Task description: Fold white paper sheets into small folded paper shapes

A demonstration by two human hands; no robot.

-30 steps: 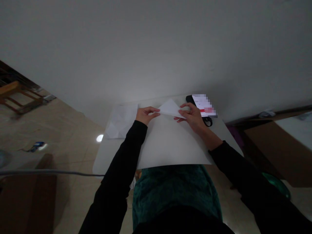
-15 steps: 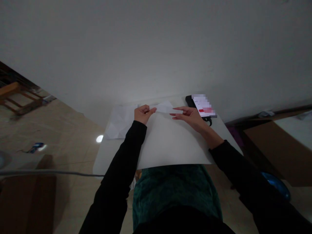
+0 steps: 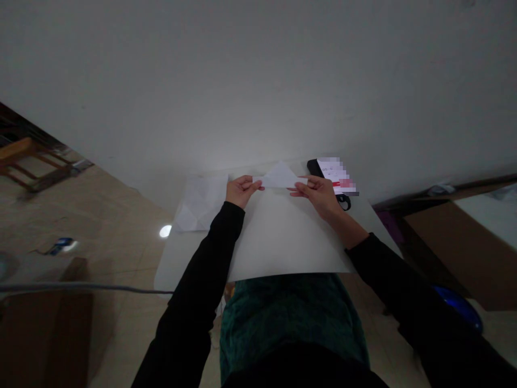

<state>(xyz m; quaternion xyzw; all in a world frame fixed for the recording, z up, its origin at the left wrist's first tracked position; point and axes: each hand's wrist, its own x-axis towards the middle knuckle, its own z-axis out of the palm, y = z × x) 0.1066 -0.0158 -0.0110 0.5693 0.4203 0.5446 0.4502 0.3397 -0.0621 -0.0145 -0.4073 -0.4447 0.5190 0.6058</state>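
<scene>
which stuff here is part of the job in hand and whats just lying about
Part of the job, it seems:
folded white paper, held in the left hand and right hand
white table beneath
creased sheet beside the left hand, perhaps

Apparently just lying about:
device with lit screen
grey cable
wooden furniture, far left

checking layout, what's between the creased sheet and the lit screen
In the head view, the left hand, the folded paper and the right hand lie between the creased sheet and the lit screen.
</scene>
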